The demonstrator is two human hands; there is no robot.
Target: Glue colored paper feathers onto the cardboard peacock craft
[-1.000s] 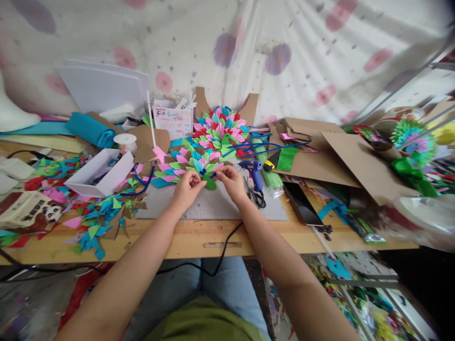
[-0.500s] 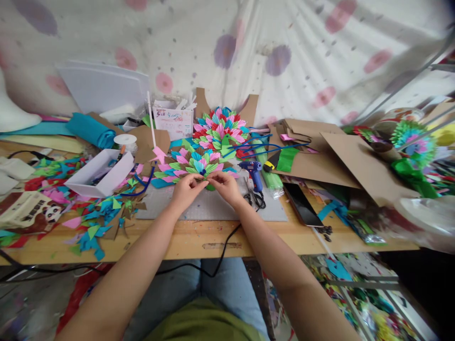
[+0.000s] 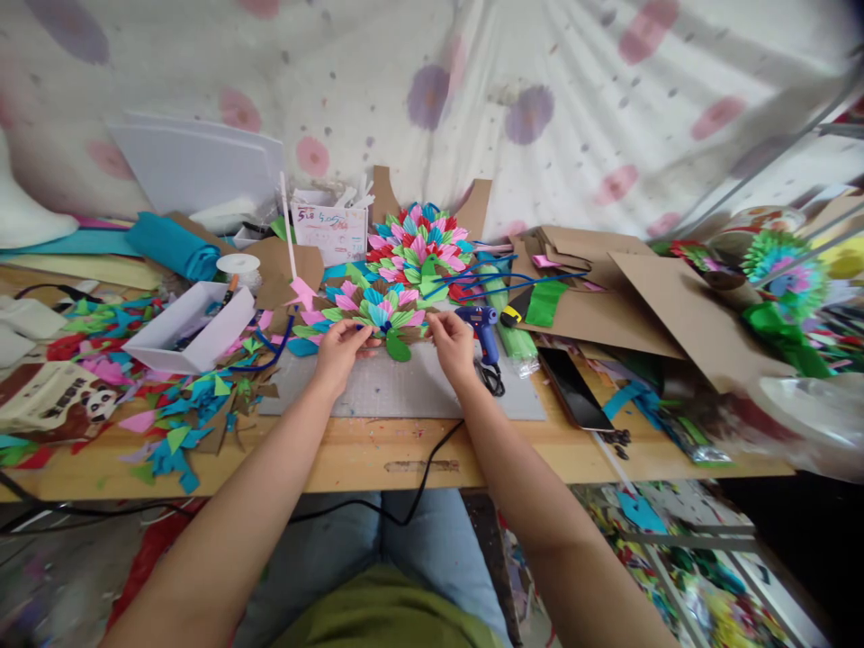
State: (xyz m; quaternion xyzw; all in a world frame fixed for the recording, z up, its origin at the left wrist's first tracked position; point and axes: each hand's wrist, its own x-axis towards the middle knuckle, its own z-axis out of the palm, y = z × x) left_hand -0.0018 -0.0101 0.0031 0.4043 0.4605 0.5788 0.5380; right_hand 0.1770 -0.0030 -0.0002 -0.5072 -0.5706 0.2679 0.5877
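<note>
A fan of layered paper petals [image 3: 351,301] in pink, green, blue and brown lies at the mat's back edge. A green rounded paper piece [image 3: 398,346] hangs from its front middle, with a small dark blue bit above it. My left hand [image 3: 339,355] is at the fan's front left, thumb and fingertips pinched together. On the other side, my right hand [image 3: 452,344] pinches near the right petals, close to the blue glue gun [image 3: 481,326]. Whatever either pinch holds is too small to make out. A second petal fan [image 3: 422,243] stands behind.
The grey cutting mat [image 3: 405,391] lies under my hands. On the left are a white tray [image 3: 193,328] and many paper scraps [image 3: 182,441]. A phone [image 3: 573,389], a yellow-and-black cutter [image 3: 517,308] and cardboard sheets [image 3: 681,315] lie right. A black cable [image 3: 432,472] crosses the table's front edge.
My hands have moved apart from the fan's front middle, left hand leftward and right hand rightward. The green rounded piece that they covered now shows between them.
</note>
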